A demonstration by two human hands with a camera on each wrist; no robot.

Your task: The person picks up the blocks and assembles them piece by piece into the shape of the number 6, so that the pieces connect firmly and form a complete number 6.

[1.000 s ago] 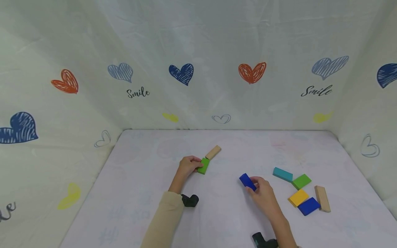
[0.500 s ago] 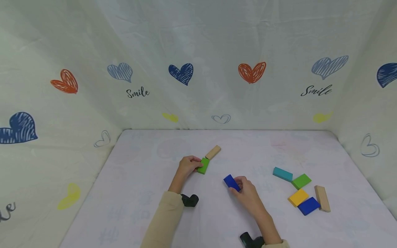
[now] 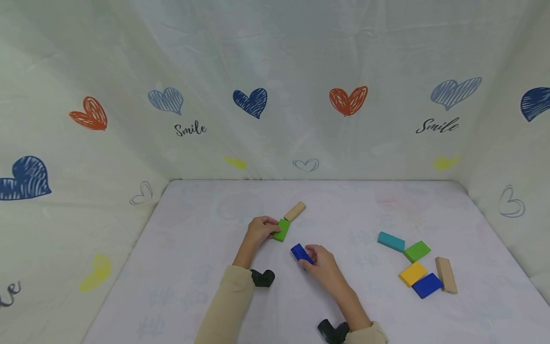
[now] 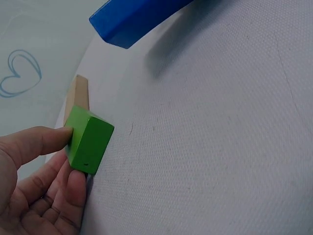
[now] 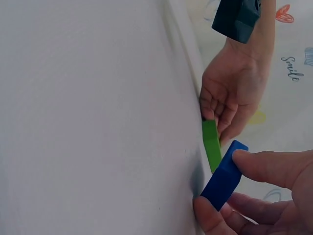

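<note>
My left hand (image 3: 260,230) pinches a green wooden block (image 3: 281,230) between thumb and fingers, low at the table. The far end of that block meets a plain wooden block (image 3: 295,211), both forming a bent line. My right hand (image 3: 321,265) holds a blue block (image 3: 302,253) by its sides, just right of and nearer than the green one. In the left wrist view the blue block (image 4: 142,19) is raised, its shadow falling on the cloth below. The right wrist view shows the thumb on one side of the blue block (image 5: 225,175) and fingers on the other.
At the right of the white table (image 3: 206,306) lie a teal block (image 3: 391,241), another green block (image 3: 417,251), a yellow block (image 3: 413,274), a second blue block (image 3: 428,285) and a plain wooden block (image 3: 447,275). White cloth walls with printed hearts enclose the table's back and sides.
My right hand has carried the blue block leftward across the table, closer to the green block. The left hand and its green block have stayed in place.
</note>
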